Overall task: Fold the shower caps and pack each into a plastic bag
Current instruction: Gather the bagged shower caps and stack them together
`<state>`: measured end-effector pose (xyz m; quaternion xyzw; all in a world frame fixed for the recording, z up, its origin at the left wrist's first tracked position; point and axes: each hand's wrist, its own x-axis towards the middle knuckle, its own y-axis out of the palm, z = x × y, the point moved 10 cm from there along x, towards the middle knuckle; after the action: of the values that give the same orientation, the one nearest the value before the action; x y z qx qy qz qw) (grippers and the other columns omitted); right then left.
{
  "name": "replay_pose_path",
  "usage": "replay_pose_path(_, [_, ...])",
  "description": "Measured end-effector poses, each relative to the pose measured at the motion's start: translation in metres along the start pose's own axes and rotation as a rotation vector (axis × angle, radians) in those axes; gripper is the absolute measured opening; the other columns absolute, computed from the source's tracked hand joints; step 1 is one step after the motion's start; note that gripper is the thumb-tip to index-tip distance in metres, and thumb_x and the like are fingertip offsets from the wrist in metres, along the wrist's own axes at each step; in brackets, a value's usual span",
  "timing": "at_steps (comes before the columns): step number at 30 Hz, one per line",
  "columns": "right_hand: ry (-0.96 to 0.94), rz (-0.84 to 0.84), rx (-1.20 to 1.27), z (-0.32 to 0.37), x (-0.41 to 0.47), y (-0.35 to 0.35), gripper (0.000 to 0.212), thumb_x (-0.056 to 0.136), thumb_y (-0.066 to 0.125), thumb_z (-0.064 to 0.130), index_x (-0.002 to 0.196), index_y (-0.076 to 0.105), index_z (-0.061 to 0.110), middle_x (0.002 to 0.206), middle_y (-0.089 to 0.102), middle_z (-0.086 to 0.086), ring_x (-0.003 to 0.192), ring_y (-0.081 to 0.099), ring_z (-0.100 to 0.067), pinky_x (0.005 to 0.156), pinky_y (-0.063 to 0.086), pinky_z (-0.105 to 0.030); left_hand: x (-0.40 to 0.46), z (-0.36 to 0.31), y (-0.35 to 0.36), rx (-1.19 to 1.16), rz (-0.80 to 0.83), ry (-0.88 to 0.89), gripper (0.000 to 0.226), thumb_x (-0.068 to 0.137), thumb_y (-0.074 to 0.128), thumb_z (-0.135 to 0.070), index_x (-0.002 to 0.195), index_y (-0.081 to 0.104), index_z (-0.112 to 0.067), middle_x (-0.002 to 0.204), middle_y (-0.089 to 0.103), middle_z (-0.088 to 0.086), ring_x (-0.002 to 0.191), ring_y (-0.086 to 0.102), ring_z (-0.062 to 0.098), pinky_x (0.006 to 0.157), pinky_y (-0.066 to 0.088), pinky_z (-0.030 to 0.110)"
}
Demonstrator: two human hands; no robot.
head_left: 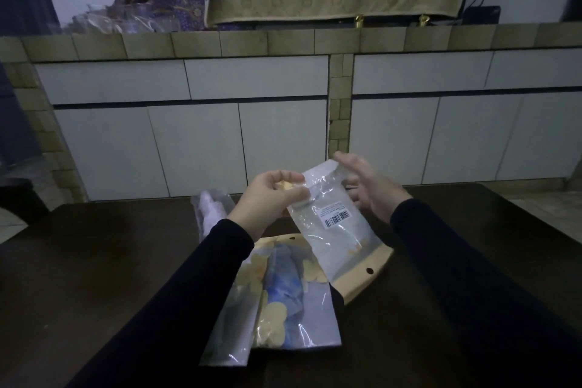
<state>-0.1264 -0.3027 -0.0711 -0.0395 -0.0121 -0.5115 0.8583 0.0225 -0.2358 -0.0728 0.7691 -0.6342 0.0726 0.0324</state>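
While both hands are raised over the dark bench point(441, 261), the clear plastic bag point(338, 230) hangs between them, its upper end w/ a white flap at the top, its cream header strip w/ a punched hole at the low right, above the bench. A barcode label sits mid-bag. Open room lies to the left and right of the arms; the bench's far edge runs just behind the hands, its right edge slants off at far right.

Left hand point(271, 198), palm toward the camera, fingers curled, pinches the bag's upper left edge; something yellow shows inside the grip, poss. a piece of shower cap, too dim to be sure. Right hand point(370, 189) is at the bag's top right corner, fingers spread and lightly bent; whether they grip the flap I cannot tell. Both sleeves are black.

Below the wrists a packed bag point(283, 302) lies flat, holding a blue cap w/ yellow dots, partly over another clear bag. Crumpled clear plastic point(211, 211) lies behind the left wrist.

Behind: a tiled ledge point(283, 41) over white panels, patterned cloth hanging above it.
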Motion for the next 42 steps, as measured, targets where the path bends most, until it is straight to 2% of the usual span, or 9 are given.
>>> replay_pose_path(3, [-0.039, 0.021, -0.218, 0.007, -0.004, 0.005, 0.063, 0.075, 0.078, 0.022, 0.13, 0.046, 0.022, 0.105, 0.064, -0.001, 0.087, 0.067, -0.014, 0.067, 0.055, -0.023, -0.002, -0.004, 0.006, 0.065, 0.021, 0.034, 0.036, 0.069, 0.084, -0.009, 0.099, 0.064, -0.014, 0.093, 0.073, 0.018, 0.084, 0.071, 0.032, 0.082, 0.056, 0.042])
replay_pose_path(9, [0.016, 0.08, 0.087, 0.001, -0.013, 0.005, 0.039, 0.085, 0.063, 0.0, 0.12, 0.054, 0.014, 0.108, 0.067, -0.022, 0.069, 0.07, -0.02, 0.057, 0.058, -0.027, -0.003, 0.004, 0.008, -0.111, 0.054, -0.033, 0.071, 0.057, 0.087, -0.003, 0.117, 0.052, -0.018, 0.108, 0.068, 0.019, 0.094, 0.069, 0.035, 0.085, 0.055, 0.051])
replay_pose_path(14, [-0.02, 0.049, 0.206, 0.01, -0.019, 0.01, 0.027, 0.093, 0.056, 0.009, 0.12, 0.057, 0.004, 0.098, 0.068, -0.015, 0.07, 0.07, -0.019, 0.059, 0.058, -0.027, -0.008, -0.01, 0.014, -0.199, 0.121, 0.018, 0.046, 0.064, 0.078, -0.007, 0.107, 0.064, 0.004, 0.1, 0.072, 0.018, 0.09, 0.07, 0.028, 0.077, 0.056, 0.032])
replay_pose_path(21, [-0.461, -0.522, -0.431, 0.081, -0.049, -0.022, 0.031, 0.085, 0.063, 0.046, 0.103, 0.049, 0.024, 0.091, 0.051, 0.009, 0.084, 0.051, -0.008, 0.07, 0.048, -0.023, -0.023, -0.067, -0.008, -0.066, -0.143, 0.395, 0.03, 0.082, 0.071, -0.004, 0.106, 0.064, -0.02, 0.103, 0.069, 0.005, 0.093, 0.068, 0.017, 0.075, 0.057, 0.028])
replay_pose_path(28, [0.203, -0.082, 0.068, 0.011, -0.037, 0.004, 0.081, 0.088, 0.022, 0.074, 0.1, 0.066, 0.007, 0.095, 0.071, -0.017, 0.088, 0.067, -0.03, 0.081, 0.052, -0.039, -0.039, -0.063, 0.013, 0.357, -0.108, 0.648, 0.033, 0.084, 0.066, 0.003, 0.096, 0.067, -0.028, 0.111, 0.068, -0.005, 0.107, 0.062, 0.009, 0.091, 0.053, 0.033])
replay_pose_path(32, [0.183, -0.135, -0.17, 0.008, -0.041, -0.016, 0.035, 0.092, 0.061, 0.032, 0.115, 0.062, 0.006, 0.102, 0.069, -0.01, 0.079, 0.063, -0.017, 0.059, 0.049, -0.024, -0.036, -0.029, 0.041, 0.467, 0.229, 0.385, 0.059, 0.079, 0.064, 0.003, 0.127, 0.056, -0.031, 0.147, 0.04, -0.008, 0.134, 0.039, 0.01, 0.103, 0.039, 0.021])
replay_pose_path(34, [0.162, -0.197, -0.317, 0.009, -0.045, -0.028, 0.025, 0.09, 0.064, 0.024, 0.108, 0.064, 0.007, 0.095, 0.069, -0.008, 0.08, 0.065, -0.018, 0.059, 0.053, -0.025, -0.038, -0.015, 0.038, 0.605, 0.158, 0.221, 0.073, 0.08, 0.068, -0.02, 0.145, 0.035, -0.028, 0.155, 0.023, -0.008, 0.139, 0.027, 0.011, 0.104, 0.028, 0.019])
replay_pose_path(37, [0.137, -0.26, -0.501, 0.013, -0.052, -0.038, 0.012, 0.086, 0.067, 0.024, 0.091, 0.065, 0.013, 0.095, 0.071, -0.011, 0.09, 0.068, -0.025, 0.082, 0.057, -0.037, -0.047, -0.003, 0.03, 0.978, 0.001, 0.024, 0.096, 0.071, 0.054, -0.073, 0.149, 0.028, -0.023, 0.155, 0.028, -0.001, 0.141, 0.028, 0.021, 0.114, 0.027, 0.044])
replay_pose_path(42, [0.204, -0.26, -0.777, 0.006, -0.065, -0.046, 0.026, 0.088, 0.064, 0.027, 0.106, 0.063, 0.008, 0.095, 0.065, -0.009, 0.084, 0.06, -0.018, 0.067, 0.048, -0.026, -0.069, 0.03, 0.034, 1.182, 0.115, -0.18, 0.102, 0.071, 0.062, -0.068, 0.151, 0.021, -0.02, 0.158, 0.02, 0.004, 0.144, 0.023, 0.026, 0.113, 0.028, 0.046])
